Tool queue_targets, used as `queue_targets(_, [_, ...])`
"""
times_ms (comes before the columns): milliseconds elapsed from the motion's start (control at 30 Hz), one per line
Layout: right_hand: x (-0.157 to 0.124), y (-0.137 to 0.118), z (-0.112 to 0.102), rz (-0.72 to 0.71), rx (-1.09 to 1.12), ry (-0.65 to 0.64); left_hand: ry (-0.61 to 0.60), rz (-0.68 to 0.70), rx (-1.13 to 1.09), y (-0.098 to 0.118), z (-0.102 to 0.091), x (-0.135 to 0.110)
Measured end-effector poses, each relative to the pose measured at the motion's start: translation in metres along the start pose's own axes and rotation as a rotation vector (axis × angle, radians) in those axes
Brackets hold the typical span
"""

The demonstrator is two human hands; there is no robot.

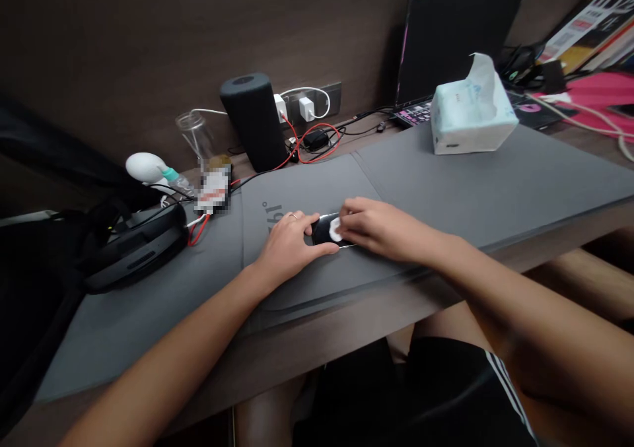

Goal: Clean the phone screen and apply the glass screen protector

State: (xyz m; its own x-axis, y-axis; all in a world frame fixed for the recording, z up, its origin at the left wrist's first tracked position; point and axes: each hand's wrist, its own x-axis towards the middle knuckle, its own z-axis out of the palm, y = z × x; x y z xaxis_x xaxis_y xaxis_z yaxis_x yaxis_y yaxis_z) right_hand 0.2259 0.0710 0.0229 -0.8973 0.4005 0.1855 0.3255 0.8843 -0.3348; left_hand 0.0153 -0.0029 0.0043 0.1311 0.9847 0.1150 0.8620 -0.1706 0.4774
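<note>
A black phone (pixel 324 229) lies flat on the grey desk mat (pixel 495 183) near the desk's front edge. My left hand (pixel 287 245) rests on the phone's left end, with the thumb and fingers closed around its edges. My right hand (pixel 379 229) comes in from the right and pinches a small white pad (pixel 335 230) against the phone's screen. The phone's right end is hidden under my right hand.
A tissue pack (pixel 470 110) stands on the mat at the back right, in front of a laptop (pixel 456 37). A black cylinder speaker (pixel 253 122), chargers with red and white cables (pixel 317 137), a clear glass (pixel 195 133) and a black headset (pixel 133 245) lie at the left and back.
</note>
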Motion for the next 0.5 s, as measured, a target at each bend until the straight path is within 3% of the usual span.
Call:
queue_targets(133, [0.017,-0.007,0.008,-0.037,0.034,-0.014,0.002,0.002,-0.006,-0.001,0.001,0.000])
queue_targets(367, [-0.040,0.024,-0.024,0.143,0.031,-0.026,0.005,0.003,-0.010,-0.002,0.001,0.000])
queue_targets(500, [-0.040,0.019,-0.021,0.159,0.027,-0.009,0.005,-0.004,-0.012,-0.002,0.001,0.000])
